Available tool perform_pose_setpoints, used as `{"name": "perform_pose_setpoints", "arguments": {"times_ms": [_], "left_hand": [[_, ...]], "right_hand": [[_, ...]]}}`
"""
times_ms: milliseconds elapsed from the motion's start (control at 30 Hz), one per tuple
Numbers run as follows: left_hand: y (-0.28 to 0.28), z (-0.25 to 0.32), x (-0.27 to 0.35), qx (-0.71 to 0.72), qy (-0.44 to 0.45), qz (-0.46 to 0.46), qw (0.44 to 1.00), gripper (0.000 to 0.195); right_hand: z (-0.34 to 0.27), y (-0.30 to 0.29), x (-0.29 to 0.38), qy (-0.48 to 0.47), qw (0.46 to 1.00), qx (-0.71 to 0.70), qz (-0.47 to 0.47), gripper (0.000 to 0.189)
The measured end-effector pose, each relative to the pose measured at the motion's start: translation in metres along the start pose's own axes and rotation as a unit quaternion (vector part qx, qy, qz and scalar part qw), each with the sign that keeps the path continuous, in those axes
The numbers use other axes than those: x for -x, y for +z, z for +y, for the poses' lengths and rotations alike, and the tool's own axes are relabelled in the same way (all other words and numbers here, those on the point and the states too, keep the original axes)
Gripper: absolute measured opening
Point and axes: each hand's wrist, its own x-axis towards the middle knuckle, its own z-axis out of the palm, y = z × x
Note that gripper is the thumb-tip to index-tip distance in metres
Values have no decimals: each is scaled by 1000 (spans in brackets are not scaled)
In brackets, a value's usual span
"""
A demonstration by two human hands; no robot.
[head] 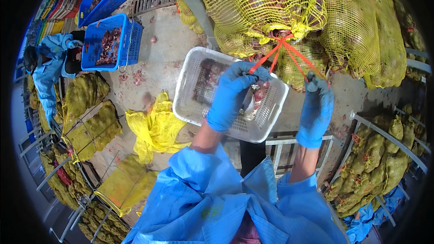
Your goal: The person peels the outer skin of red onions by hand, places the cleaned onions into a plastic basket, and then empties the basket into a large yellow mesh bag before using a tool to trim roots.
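A yellow mesh sack (261,3) full of red onions lies before me, its gathered neck tied with red plastic string (283,42). Strands of that string run down to both of my blue-gloved hands. My left hand (232,91) pinches the strands on the left. Between the fingertips of my right hand (314,112) are the thinner strands on the right, drawn taut. Under both sits a white perforated plastic crate (198,110), partly hidden by my left hand. Inside it are a few red onions (260,95) and loose skins. A pale, blade-like piece shows beside my left hand; I cannot tell what it is.
More filled mesh sacks (349,23) are stacked at the right. Empty yellow netting (157,125) lies on the floor left of the crate. Beyond, a co-worker (51,61) bends beside a blue crate (112,45) of onion skins. Metal rails (390,139) enclose sacks at lower right.
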Motion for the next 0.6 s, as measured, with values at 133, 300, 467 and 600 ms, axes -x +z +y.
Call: {"name": "perform_pose_setpoints", "arguments": {"times_ms": [133,300,467,600], "left_hand": [[1,-5,4,-76,-58,-14,995,16],[-3,-32,18,-143,-77,10,987,16],[-7,-49,25,-203,-77,8,976,15],[-12,-70,25,-158,-59,8,986,17]], "right_hand": [[-1,47,-34,0,970,-241,10,31],[3,29,-35,139,892,-416,-108,23],[0,-7,47,272,838,-472,40,22],[-8,-3,42,241,859,-451,-10,21]]}}
